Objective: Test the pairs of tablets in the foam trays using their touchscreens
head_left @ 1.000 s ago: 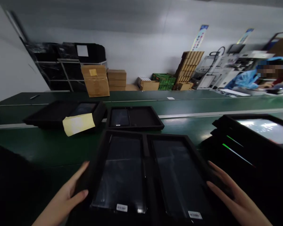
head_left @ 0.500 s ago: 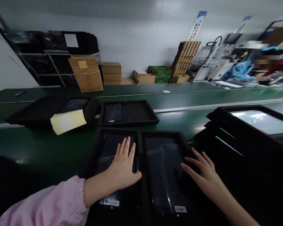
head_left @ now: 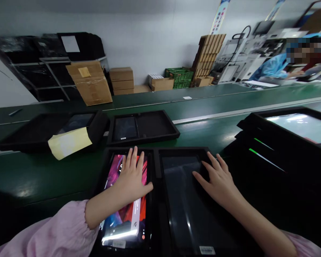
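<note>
The left hand point(head_left: 131, 175) lies palm down and open, fingers spread, pressed flat on a tablet point(head_left: 124, 221) whose screen is lit with a pink and orange picture; it grasps nothing. The right hand point(head_left: 216, 178) is also open and palm down, its fingers lightly curved and resting on a second tablet point(head_left: 186, 210), whose screen is dark and glossy. The two tablets sit side by side in separate compartments of a black foam tray point(head_left: 156, 167), a raised divider between them, each with a small white label point(head_left: 207, 250) near its nearer end. This tray lies at the near edge of the green bench point(head_left: 29, 178). Farther across the bench, a second black tray point(head_left: 166, 125) holds a dark tablet point(head_left: 125, 128) in its left compartment. To the left of that, a third black tray point(head_left: 29, 137) lies with a yellowish sheet of paper point(head_left: 69, 142) draped over its front edge. Just beside the front tray on the right rises a stack of black trays point(head_left: 270, 142), the top one holding a tablet point(head_left: 302, 123) that reflects the ceiling lights. A pink sleeve point(head_left: 56, 232) covers the left forearm's cuff end.
</note>
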{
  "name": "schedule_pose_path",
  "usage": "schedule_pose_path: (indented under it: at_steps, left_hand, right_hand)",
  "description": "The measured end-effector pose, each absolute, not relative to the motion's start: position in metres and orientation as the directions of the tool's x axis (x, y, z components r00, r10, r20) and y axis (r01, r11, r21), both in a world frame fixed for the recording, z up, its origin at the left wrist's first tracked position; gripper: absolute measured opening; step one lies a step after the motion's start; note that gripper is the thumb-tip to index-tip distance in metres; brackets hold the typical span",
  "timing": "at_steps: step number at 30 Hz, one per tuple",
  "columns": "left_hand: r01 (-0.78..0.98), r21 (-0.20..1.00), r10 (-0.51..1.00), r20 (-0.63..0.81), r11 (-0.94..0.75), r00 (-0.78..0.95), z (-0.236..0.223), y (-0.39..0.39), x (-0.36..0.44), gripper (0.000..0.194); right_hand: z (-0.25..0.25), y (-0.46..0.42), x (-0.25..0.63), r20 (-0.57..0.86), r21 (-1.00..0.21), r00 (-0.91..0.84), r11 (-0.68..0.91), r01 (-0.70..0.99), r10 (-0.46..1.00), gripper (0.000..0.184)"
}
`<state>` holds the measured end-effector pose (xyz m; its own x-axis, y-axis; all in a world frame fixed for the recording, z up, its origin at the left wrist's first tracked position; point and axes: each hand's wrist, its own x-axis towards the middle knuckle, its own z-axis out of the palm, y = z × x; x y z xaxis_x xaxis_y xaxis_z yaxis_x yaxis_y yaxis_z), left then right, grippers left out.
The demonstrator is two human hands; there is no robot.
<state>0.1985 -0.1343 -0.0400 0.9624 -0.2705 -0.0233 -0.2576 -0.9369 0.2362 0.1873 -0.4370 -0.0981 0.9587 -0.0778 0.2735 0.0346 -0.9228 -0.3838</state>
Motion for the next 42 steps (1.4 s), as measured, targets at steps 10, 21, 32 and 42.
schedule_pose_path:
  at_steps: [10,21,32,42]
  left_hand:
    - [-0.196,0.391,-0.252,-0.096,-0.899,0.963,-0.030,-0.139,0.261,0.078]
    - [0.110,0.631,0.019,-0.150,-0.768,0.989,-0.001,-0.033,0.224,0.075]
    - [0.288,0.644,0.128,-0.284,-0.708,0.950,-0.019,0.016,0.177,0.097]
    - [0.185,0.518,0.005,-0.329,-0.835,0.944,-0.017,0.015,0.171,0.095]
  right_hand:
    - [-0.090,-0.441,0.188,0.236,-0.521,0.962,-0.854,0.007,-0.137,0.062]
    - [-0.098,-0.441,0.185,0.342,-0.448,0.935,-0.891,0.076,-0.092,0.071]
    - [-0.090,-0.440,0.179,0.522,-0.421,0.853,-0.877,0.232,-0.025,0.048]
    - [-0.047,-0.393,0.152,0.514,-0.226,0.703,-0.713,0.663,0.491,0.023]
